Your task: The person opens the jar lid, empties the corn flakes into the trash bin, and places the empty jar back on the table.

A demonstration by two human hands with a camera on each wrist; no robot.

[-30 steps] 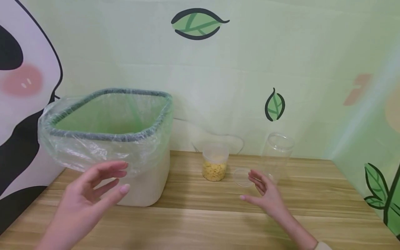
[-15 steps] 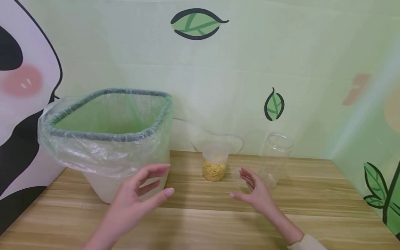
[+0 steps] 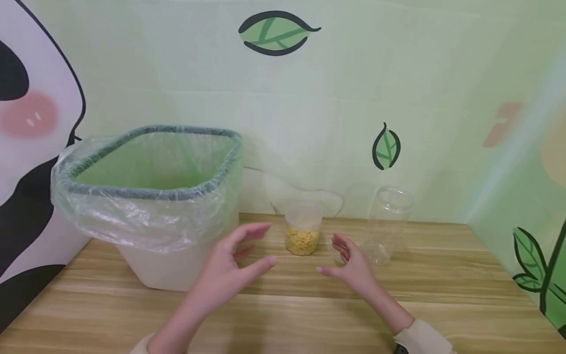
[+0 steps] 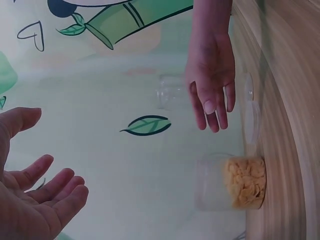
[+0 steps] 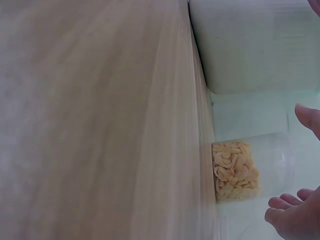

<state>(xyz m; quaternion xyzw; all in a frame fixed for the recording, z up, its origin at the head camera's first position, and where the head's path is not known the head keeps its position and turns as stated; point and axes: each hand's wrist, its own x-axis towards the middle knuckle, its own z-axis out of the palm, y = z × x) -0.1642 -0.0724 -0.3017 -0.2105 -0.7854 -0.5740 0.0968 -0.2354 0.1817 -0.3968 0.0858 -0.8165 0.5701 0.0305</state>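
Observation:
A clear plastic jar (image 3: 302, 241), partly filled with yellow flakes that look like cornflakes, stands upright on the table, its top apparently uncovered. My left hand (image 3: 234, 268) hovers in front and to its left, fingers gently bent and thumb apart, holding nothing. On the other side, my right hand (image 3: 353, 265) is raised with spread thumb and fingers, also holding nothing. Neither hand touches the jar. A clear round lid (image 4: 252, 122) lies flat on the table, mostly hidden behind the right hand in the head view. Behind that hand stands a tall transparent jar (image 3: 392, 221), showing no contents.
To the left, a large whitish bin (image 3: 168, 273) bears a translucent green liner (image 3: 146, 221) folded over its grey rim. A wood-grain table (image 3: 309, 324) lies under everything. Behind it is a pale green backdrop (image 3: 309, 123) with leaf drawings; a thin cord runs along its base.
My left hand has moved right, from in front of the bin towards the flake jar. My right hand has shifted slightly left. The jars, lid and bin stay where they were.

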